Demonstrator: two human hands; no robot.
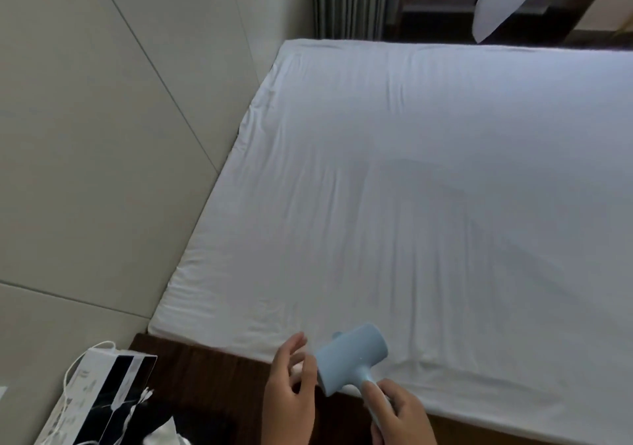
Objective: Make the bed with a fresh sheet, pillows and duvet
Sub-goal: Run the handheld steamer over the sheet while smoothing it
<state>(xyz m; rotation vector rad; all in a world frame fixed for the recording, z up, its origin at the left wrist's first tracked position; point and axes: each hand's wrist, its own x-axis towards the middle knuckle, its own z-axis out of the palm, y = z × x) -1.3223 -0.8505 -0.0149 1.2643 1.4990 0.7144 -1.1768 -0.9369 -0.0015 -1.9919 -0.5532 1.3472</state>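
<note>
Down at the bottom of the frame, the right hand wraps its fingers round the slim handle of a pale blue lint roller with a fat cylindrical head. The handle runs up and to the left from that fist, and the head sits across it, its long axis slanting from lower left to upper right, poised over the near edge of the bed. Whether the drum actually touches the cloth I cannot tell.

The left hand is right beside the roller's lower left end, fingers loosely spread and holding nothing, the palm turned towards the drum. It is the nearer hand to the roller head, just off its end cap; it looks set to peel or steady the head, though that is only my reading.

The white fitted sheet already covers the mattress, stretching from the bottom edge up to the top centre of the frame, with faint creases running away from the person. So the work surface lies up and to the right of both hands, and a rolling stroke would go that way, across the drum's axis.

The white pillow waits on a dark wooden stand at the upper right, well apart from the hands. A white and black paper bag with cord handles stands at the lower left, by the dark wooden bed frame.
</note>
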